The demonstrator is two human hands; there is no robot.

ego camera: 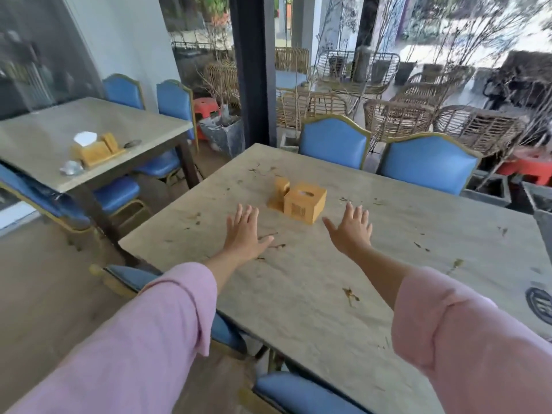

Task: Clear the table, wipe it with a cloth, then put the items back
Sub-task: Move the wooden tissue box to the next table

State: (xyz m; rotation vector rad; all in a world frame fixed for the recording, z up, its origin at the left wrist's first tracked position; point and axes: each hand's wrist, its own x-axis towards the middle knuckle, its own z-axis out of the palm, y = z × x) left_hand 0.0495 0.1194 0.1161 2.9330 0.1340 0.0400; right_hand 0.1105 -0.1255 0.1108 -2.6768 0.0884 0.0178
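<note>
A wooden tissue box (304,202) stands near the middle of the pale stone table (298,294), with a smaller wooden holder (280,188) on a shared tray just behind and left of it. Dry leaf bits and dirt are scattered over the tabletop. My left hand (243,234) hovers over the table, fingers spread, a little short of the box and to its left. My right hand (352,230) is spread the same way, just right of the box. Neither hand touches the box or holds anything. Pink sleeves cover both forearms.
Blue padded chairs (334,141) line the far side and the near edge (298,392). A second table (59,127) at the left carries another wooden tissue set (94,149) and a crumpled wrapper. Rattan chairs and planters stand beyond the glass. A dark round object (540,306) lies at the right edge.
</note>
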